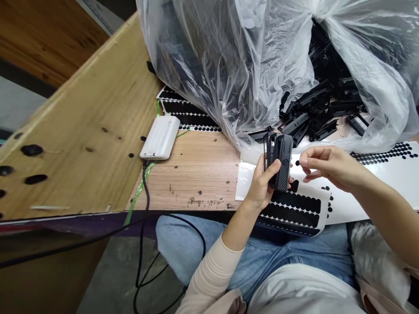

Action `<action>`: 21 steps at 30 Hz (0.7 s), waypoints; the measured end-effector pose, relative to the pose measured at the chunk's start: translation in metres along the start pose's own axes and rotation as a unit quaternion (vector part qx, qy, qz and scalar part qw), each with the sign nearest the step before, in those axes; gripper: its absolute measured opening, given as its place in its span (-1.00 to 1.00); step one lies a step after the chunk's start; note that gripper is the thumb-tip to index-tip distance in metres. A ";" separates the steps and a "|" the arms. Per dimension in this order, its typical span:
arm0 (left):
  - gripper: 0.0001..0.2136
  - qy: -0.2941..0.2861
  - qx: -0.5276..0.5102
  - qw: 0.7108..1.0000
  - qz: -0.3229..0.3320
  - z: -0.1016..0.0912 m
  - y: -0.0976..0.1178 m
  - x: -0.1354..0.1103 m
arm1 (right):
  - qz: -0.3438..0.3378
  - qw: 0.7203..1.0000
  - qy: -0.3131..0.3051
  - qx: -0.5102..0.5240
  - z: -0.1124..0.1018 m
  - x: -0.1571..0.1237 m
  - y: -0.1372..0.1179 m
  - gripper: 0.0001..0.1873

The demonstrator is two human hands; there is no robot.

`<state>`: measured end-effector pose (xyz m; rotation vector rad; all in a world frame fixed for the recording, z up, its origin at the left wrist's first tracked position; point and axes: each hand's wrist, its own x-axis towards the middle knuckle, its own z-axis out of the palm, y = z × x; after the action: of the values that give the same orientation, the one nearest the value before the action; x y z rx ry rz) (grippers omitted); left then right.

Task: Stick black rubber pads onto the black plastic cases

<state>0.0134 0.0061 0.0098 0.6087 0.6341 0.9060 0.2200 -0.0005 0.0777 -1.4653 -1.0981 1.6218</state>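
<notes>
At the far left, well away from the carbon-weave black part [284, 163], stands a plywood board [67, 146] with black round pads stuck on it. Nearer that part, a white power bank [160, 137] lies on a wood-grain table [186, 176], its black cable [145, 192] trailing down over the edge. Beyond the power bank is a sheet of black pads [186, 119], partly under a clear plastic bag [229, 56].

The left hand [262, 185] is clamped around the carbon-weave black part, holding it upright. Just right of the part, the right hand [330, 165] has its fingers slightly apart, a small black pad [297, 163] at the forefinger tip; whether it is stuck there, I cannot tell.

Farther right lies a white backing sheet [382, 183]. Such a small pad probably handles best by its edge, with the left grip kept steady
</notes>
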 end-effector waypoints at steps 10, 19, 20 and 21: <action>-0.35 -0.001 0.019 1.000 0.002 0.002 0.000 -0.002 | -0.052 0.998 0.020 -0.005 0.023 0.002 -0.001 -0.56; -0.32 0.011 0.006 1.000 0.004 0.004 0.001 -0.003 | -0.056 0.998 0.021 -0.019 0.027 0.003 -0.005 -0.57; -0.31 0.013 0.005 1.000 0.004 0.004 0.002 -0.003 | -0.060 0.998 0.025 -0.028 0.028 0.003 -0.005 -0.56; -0.31 0.014 0.005 1.000 0.004 0.004 0.001 -0.003 | -0.064 0.997 0.029 -0.039 0.028 0.003 -0.006 -0.54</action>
<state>0.0142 0.0031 0.0144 0.6076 0.6622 0.9204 0.1911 0.0003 0.0826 -1.4525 -1.2082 1.4536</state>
